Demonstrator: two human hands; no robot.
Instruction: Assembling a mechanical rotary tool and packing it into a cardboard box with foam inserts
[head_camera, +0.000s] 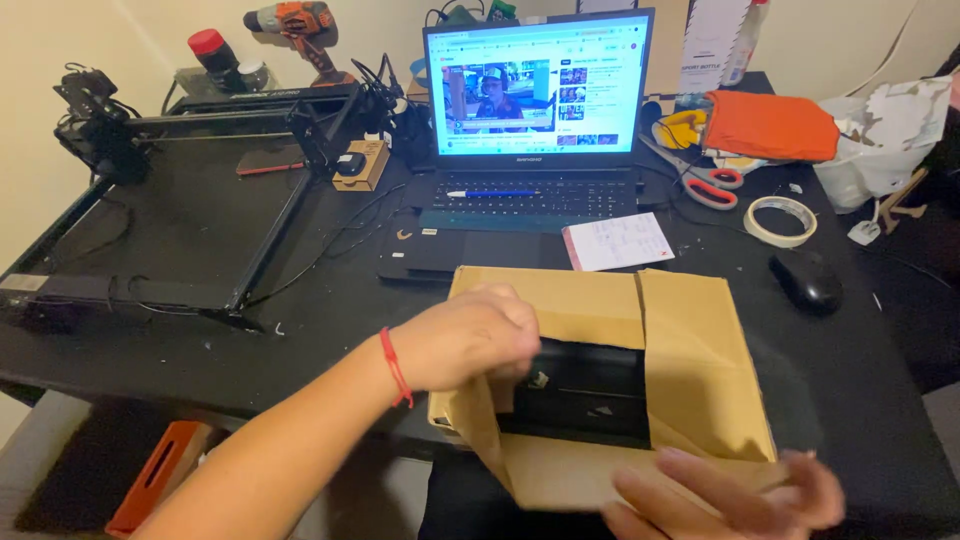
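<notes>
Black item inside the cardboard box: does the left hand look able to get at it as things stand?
Probably yes: the left hand sits at the cardboard box opening, flaps folded back, with the black item exposed beside it.

a home hobby workshop: a black desk (880, 420) against a wall holds a frame engraver (180, 200), a drill (300, 25), a laptop (535, 110), scissors (705, 180) and tape (781, 220).

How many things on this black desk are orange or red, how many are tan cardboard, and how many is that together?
Orange or red: 3 - orange cordless drill, orange cloth pouch, red-handled scissors
Tan cardboard: 2 - big open cardboard box, small cardboard box
Total: 5
</notes>
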